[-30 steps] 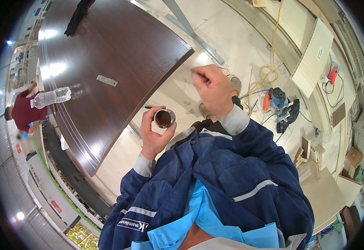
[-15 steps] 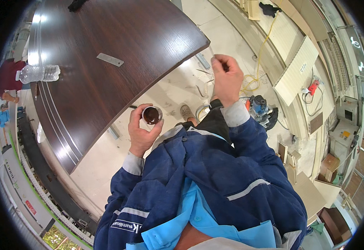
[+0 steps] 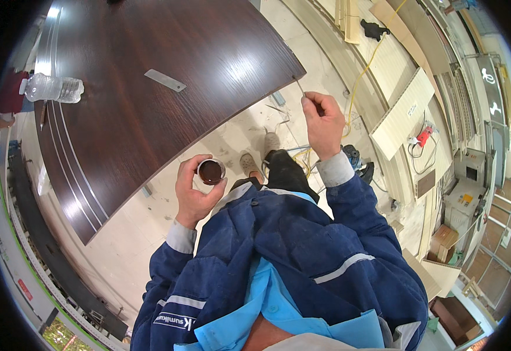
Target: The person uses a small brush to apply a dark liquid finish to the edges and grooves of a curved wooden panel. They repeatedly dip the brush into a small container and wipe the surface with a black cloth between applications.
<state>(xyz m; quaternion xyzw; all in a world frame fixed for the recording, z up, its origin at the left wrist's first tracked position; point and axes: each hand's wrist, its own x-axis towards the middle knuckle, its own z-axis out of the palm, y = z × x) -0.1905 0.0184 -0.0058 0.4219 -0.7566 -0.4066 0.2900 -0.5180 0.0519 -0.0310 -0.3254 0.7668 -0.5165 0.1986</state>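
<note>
The right hand [image 3: 324, 123] has a narrow grip, thumb and forefinger pinching a thin stick [image 3: 300, 87] near its lower end. The stick's long axis slants up and a little to the left from the pinch, its far end reaching the edge of the dark brown worktop [image 3: 127, 131] just beside the corner; whether that end touches the surface or hovers over it, I cannot tell. The left hand [image 3: 194, 190] has its grip curled round a small cup [image 3: 223, 169], thumb on the near side, with the mouth facing up and dark brown liquid [image 3: 210, 172] inside. The cup is off the worktop, just out from its long slanting edge, and lies to the left of the right hand's pinch and lower in the view, well apart from the stick. The right hand is thus the nearer one to the corner, while the left hand is beside the middle stretch of that edge. On the worktop lie a flat metal strip [image 3: 165, 81], well left of the stick's far end, and a clear bottle [image 3: 52, 89] on its side near the opposite edge.
</note>
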